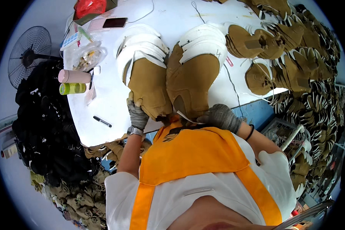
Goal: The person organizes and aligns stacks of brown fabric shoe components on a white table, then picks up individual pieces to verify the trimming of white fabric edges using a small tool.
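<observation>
Two stacks of brown shoe uppers with white toe edges lie side by side on the white table in front of me. My left hand [137,114], in a grey knitted glove, is closed on the near left edge of the left stack [147,82]. My right hand [223,117], gloved alike, has its fingers curled at the near end of the right stack [191,78]; its fingertips are partly hidden. A thin white strip [186,117] hangs between the stacks by my right fingers.
More brown uppers [247,41] cover the table's right side, with heaps beyond. At the left are a pink bottle [74,76], a green-lidded jar [73,89], a black marker [102,121], a phone [115,22] and a fan [28,57]. A black pile [46,126] stands beside the table.
</observation>
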### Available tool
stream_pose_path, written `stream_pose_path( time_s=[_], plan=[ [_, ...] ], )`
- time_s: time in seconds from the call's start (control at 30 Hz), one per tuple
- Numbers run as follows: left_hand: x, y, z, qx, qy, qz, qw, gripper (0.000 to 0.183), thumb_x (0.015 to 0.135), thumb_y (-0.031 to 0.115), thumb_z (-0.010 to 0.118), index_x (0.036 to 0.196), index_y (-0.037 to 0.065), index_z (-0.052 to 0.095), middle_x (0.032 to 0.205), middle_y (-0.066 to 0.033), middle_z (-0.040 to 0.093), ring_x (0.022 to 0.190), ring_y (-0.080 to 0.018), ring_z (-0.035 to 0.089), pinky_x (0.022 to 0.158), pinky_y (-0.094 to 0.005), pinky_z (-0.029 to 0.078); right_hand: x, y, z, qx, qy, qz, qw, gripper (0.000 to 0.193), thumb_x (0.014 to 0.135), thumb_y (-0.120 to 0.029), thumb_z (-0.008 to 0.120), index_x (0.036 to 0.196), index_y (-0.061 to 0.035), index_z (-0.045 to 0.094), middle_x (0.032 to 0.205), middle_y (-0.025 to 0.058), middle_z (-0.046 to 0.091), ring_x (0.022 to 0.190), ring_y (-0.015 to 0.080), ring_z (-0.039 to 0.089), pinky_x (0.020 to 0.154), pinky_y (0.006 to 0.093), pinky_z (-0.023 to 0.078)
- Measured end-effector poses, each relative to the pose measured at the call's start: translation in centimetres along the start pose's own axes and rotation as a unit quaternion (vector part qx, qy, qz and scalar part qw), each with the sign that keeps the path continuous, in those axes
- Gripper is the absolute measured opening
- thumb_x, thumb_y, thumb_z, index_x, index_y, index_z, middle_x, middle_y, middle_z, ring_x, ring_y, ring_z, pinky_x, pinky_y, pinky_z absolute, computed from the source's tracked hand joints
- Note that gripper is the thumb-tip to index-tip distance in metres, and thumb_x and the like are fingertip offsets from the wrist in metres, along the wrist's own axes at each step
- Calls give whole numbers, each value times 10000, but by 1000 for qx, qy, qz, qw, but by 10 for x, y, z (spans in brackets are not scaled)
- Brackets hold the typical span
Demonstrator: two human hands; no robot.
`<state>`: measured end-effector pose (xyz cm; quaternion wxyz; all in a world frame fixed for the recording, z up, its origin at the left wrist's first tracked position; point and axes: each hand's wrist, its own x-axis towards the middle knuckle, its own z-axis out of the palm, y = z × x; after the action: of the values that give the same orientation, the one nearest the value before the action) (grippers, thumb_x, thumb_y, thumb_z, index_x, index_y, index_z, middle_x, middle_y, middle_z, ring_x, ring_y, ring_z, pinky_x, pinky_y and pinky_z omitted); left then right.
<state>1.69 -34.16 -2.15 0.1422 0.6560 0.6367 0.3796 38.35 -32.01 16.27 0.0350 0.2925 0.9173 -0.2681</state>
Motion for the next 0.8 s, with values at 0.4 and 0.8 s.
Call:
stream_pose_path(
  time_s=[0.4, 0.8],
  plan=[
    [-11, 64, -46, 133, -115, 85, 981, 392, 811, 44, 593, 1192, 125, 547, 1396, -207, 372, 1252, -397, 388, 1066, -483, 300, -29, 4, 67, 222, -18, 173, 959, 260, 866, -257, 598, 1091, -140, 656, 924, 105, 677, 869, 294, 639, 789, 370, 507],
    [18, 95, -5, -252, 48, -270, 928, 1171, 671, 319, 861, 1466, -30, 76, 1440, -206, 289, 1310, -296, 325, 1103, -352, 270, -37, 108, 108, 650, 221, 387, 616, 547, 808, -612, 631, 1051, -124, 579, 648, -64, 412, 491, 59, 353, 432, 215, 284]
  ],
)
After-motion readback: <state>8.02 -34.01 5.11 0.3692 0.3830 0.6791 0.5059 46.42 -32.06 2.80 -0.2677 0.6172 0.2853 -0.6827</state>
